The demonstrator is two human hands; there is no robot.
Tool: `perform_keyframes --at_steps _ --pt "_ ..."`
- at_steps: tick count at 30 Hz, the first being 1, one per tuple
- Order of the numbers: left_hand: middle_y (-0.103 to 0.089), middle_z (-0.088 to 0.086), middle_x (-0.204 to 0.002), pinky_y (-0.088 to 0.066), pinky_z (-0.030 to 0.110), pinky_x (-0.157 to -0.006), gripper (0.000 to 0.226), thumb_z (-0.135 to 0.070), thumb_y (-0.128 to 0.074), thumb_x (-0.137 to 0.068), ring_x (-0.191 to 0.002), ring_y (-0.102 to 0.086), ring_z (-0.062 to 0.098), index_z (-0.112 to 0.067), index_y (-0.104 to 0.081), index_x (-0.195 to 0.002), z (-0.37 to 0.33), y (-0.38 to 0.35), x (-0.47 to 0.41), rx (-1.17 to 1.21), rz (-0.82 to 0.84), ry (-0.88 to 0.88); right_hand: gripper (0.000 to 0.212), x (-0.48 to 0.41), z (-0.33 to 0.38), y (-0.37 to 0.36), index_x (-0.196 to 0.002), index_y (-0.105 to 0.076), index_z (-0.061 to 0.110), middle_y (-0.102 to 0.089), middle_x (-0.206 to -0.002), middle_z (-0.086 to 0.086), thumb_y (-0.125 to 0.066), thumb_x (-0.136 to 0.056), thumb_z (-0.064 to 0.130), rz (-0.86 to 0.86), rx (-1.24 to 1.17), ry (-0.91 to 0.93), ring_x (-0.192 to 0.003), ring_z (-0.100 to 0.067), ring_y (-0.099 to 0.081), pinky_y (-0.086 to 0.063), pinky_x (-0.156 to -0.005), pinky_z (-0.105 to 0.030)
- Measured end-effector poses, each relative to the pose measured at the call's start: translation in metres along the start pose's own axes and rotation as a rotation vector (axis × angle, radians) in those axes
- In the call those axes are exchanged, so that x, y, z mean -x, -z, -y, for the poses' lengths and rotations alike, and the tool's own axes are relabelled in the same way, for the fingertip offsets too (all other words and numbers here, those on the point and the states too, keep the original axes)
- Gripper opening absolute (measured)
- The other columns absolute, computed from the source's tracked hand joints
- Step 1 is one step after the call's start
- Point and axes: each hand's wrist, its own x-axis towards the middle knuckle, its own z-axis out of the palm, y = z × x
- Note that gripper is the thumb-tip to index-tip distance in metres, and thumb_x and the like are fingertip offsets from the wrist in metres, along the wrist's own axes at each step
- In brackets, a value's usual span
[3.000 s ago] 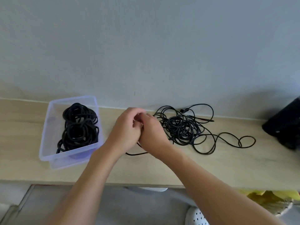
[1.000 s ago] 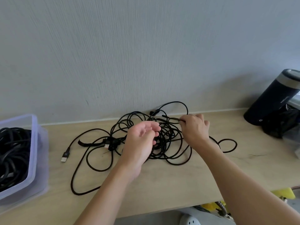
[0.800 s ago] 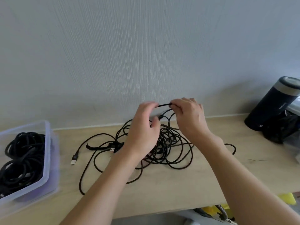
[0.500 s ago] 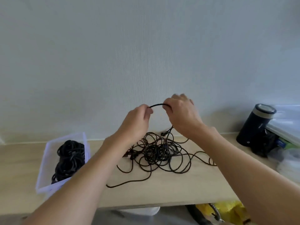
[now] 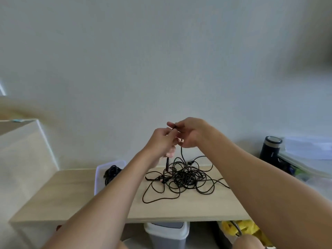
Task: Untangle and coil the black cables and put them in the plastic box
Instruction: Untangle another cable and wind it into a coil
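Two hands now meet at centre frame, where half a second ago a short arc of cable spanned the gap between them. Your left hand (image 5: 162, 141) has its fingers curled round the black strand (image 5: 181, 153), with one end dangling below it. Your right hand (image 5: 190, 134) pinches the same strand between thumb and fingertips. From there it drops to the tangle (image 5: 185, 177) on the table (image 5: 71, 194), lower centre. You look to be closing a first loop, so coiling has probably begun, but most of the heap is still knotted. The plastic box (image 5: 98, 174), left of centre behind your forearm, already holds coiled cables (image 5: 111, 172).
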Motion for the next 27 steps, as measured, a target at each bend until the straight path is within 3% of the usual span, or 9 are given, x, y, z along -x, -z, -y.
perform_keyframes --at_steps 3,8,12,15,18,20,22,24,27 --pt "-0.038 -0.006 -0.058 -0.026 0.021 -0.043 0.026 -0.022 -0.045 -0.103 -0.045 -0.030 0.009 -0.013 -0.058 -0.083 -0.020 0.007 0.011 -0.107 0.004 -0.051 0.024 0.022 0.015 -0.008 -0.088 -0.066 0.006 -0.074 -0.089 0.001 -0.044 -0.098 0.005 0.084 -0.187 -0.037 -0.073 -0.014 -0.067 -0.042 -0.087 -0.024" --pt "-0.052 0.004 -0.068 -0.044 0.027 -0.055 0.026 -0.020 -0.046 -0.107 -0.055 -0.049 0.014 -0.004 -0.062 -0.094 -0.036 0.040 0.042 -0.403 0.412 0.130 0.032 0.038 0.036 -0.007 -0.080 -0.057 0.011 -0.064 -0.063 0.006 -0.034 -0.103 0.008 0.099 -0.305 0.084 -0.058 -0.009 -0.067 -0.037 -0.076 -0.027" --pt "-0.050 0.005 -0.066 -0.045 0.027 -0.049 0.025 -0.025 -0.053 -0.104 -0.053 -0.048 0.017 -0.007 -0.057 -0.087 -0.052 0.027 0.039 0.027 0.156 -0.016 0.033 0.050 0.022 -0.032 -0.075 -0.058 0.014 -0.064 -0.065 0.004 -0.040 -0.102 0.012 0.203 -0.035 0.133 -0.076 -0.008 -0.064 -0.040 -0.082 -0.028" --pt "-0.034 -0.004 -0.056 -0.023 0.021 -0.041 0.028 -0.018 -0.045 -0.105 -0.045 -0.027 0.011 -0.010 -0.058 -0.082 -0.041 0.025 0.038 -0.154 0.042 -0.040 0.034 0.054 0.025 -0.040 -0.071 -0.053 0.016 -0.058 -0.060 0.006 -0.038 -0.100 0.009 0.217 -0.055 0.187 -0.069 -0.008 -0.064 -0.037 -0.066 -0.029" --pt "-0.042 0.000 -0.060 -0.032 0.024 -0.045 0.028 -0.007 -0.038 -0.106 -0.045 -0.038 0.010 0.000 -0.062 -0.091 -0.011 0.040 0.060 -0.534 0.377 0.166 0.031 0.054 0.035 -0.034 -0.073 -0.052 0.015 -0.053 -0.064 0.004 -0.038 -0.097 0.001 0.158 -0.171 0.255 -0.053 -0.008 -0.064 -0.036 -0.061 -0.025" --pt "-0.057 0.007 -0.073 -0.049 0.030 -0.058 0.027 -0.010 -0.043 -0.106 -0.058 -0.056 0.017 0.003 -0.062 -0.093 -0.004 0.044 0.069 -0.442 0.451 0.215 0.027 0.053 0.028 -0.033 -0.079 -0.055 0.016 -0.055 -0.059 0.006 -0.042 -0.097 0.002 0.109 -0.119 0.293 -0.059 -0.009 -0.065 -0.036 -0.065 -0.027" --pt "-0.063 0.010 -0.081 -0.057 0.032 -0.069 0.018 -0.014 -0.054 -0.103 -0.072 -0.065 0.023 0.001 -0.062 -0.103 -0.013 0.037 0.069 -0.101 0.360 0.103 0.025 0.049 0.013 -0.036 -0.082 -0.056 0.018 -0.059 -0.056 0.008 -0.043 -0.101 0.009 0.099 0.023 0.297 -0.067 -0.010 -0.066 -0.034 -0.067 -0.030" --pt "-0.054 0.006 -0.068 -0.050 0.029 -0.055 0.020 -0.019 -0.052 -0.104 -0.057 -0.055 0.020 -0.001 -0.060 -0.102 -0.024 0.030 0.060 0.160 0.165 -0.022 0.026 0.046 -0.002 -0.039 -0.081 -0.055 0.018 -0.060 -0.061 0.007 -0.041 -0.102 0.014 0.135 0.108 0.273 -0.067 -0.011 -0.064 -0.034 -0.064 -0.028" --pt "-0.032 0.000 -0.058 -0.028 0.022 -0.043 0.027 -0.019 -0.041 -0.107 -0.044 -0.030 0.012 -0.006 -0.053 -0.087 -0.015 0.030 0.052 0.053 -0.001 -0.051 0.026 0.047 -0.008 -0.041 -0.081 -0.053 0.018 -0.055 -0.061 0.006 -0.040 -0.102 0.014 0.195 0.107 0.266 -0.064 -0.010 -0.058 -0.031 -0.061 -0.026"
